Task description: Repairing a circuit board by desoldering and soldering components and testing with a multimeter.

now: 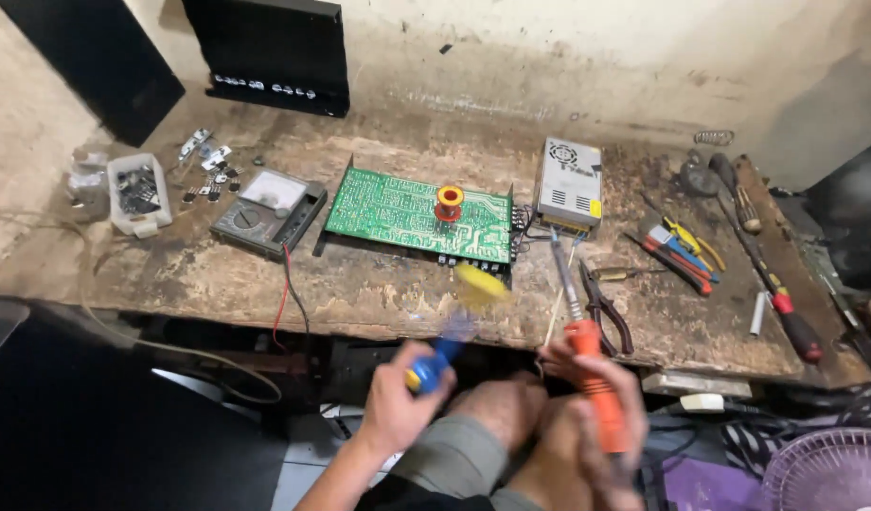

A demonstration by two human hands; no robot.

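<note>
My left hand [390,402] grips a blurred tool with a blue body and a yellow end [442,355], held below the front edge of the bench. My right hand [560,362] is wrapped around the orange handle of a soldering iron [596,378], whose metal tip points up over the bench towards a green circuit board [398,210]. A small red and yellow solder spool [449,202] stands on the board. Both hands hover above my knees, apart from the board.
On the worn wooden bench [379,293] lie an analogue multimeter [270,210] with a red lead, a perforated metal power supply box [569,185], pliers [608,310], several screwdrivers [781,303] and a parts tub [137,194]. A fan [828,468] sits bottom right.
</note>
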